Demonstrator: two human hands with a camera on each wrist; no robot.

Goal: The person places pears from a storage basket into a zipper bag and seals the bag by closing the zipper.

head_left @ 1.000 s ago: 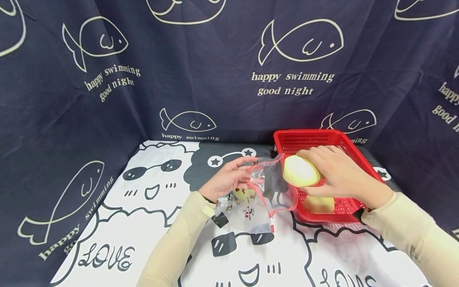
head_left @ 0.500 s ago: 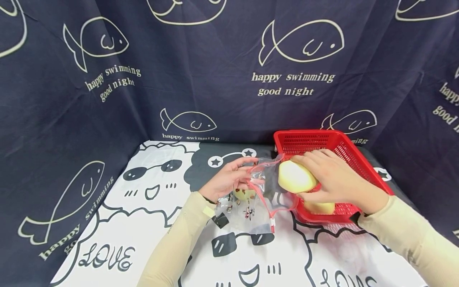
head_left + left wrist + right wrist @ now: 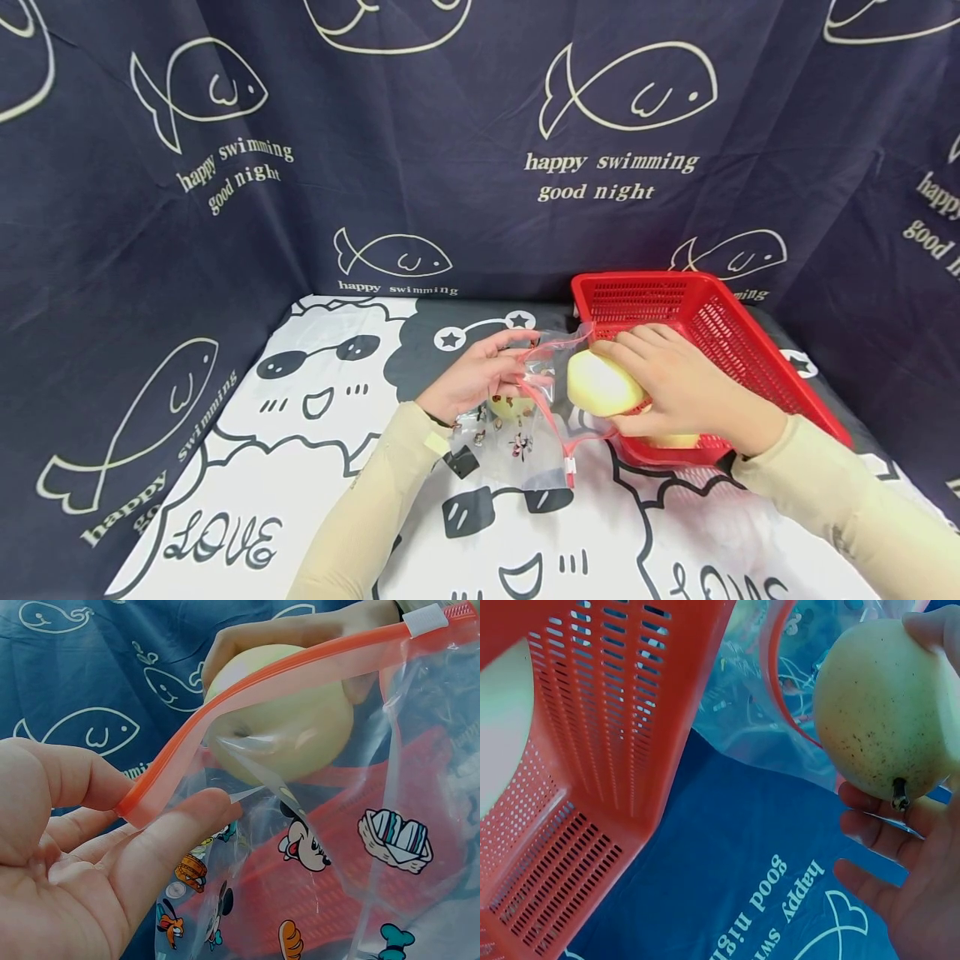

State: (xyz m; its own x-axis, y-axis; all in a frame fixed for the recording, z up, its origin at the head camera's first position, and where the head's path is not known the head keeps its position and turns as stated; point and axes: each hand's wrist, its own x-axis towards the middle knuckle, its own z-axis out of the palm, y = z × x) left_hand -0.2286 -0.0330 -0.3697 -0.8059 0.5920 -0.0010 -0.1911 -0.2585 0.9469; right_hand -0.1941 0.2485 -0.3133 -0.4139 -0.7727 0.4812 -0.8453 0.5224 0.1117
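In the head view my right hand [image 3: 667,383] grips a pale yellow pear [image 3: 600,383] at the mouth of a clear zip bag. The right wrist view shows the dark stem and brown specks on this pear [image 3: 889,712]. My left hand [image 3: 480,375] holds the bag [image 3: 540,458] by its red-edged opening. Up close, the zip strip [image 3: 187,731] lies at the left fingers, and the pear [image 3: 292,742] shows behind the clear film. A second pale yellow fruit [image 3: 510,407] lies inside the bag, partly hidden by its printed film.
A red perforated basket [image 3: 780,358] stands right of the bag, under the right forearm. Another yellow fruit [image 3: 673,441] lies in it, mostly covered by the right hand. A dark patterned cloth [image 3: 480,208] hangs behind the printed table cover [image 3: 300,467].
My right hand has moved left and slightly down with the pear, from over the basket to the bag's mouth. The left hand and the bag have stayed in place.
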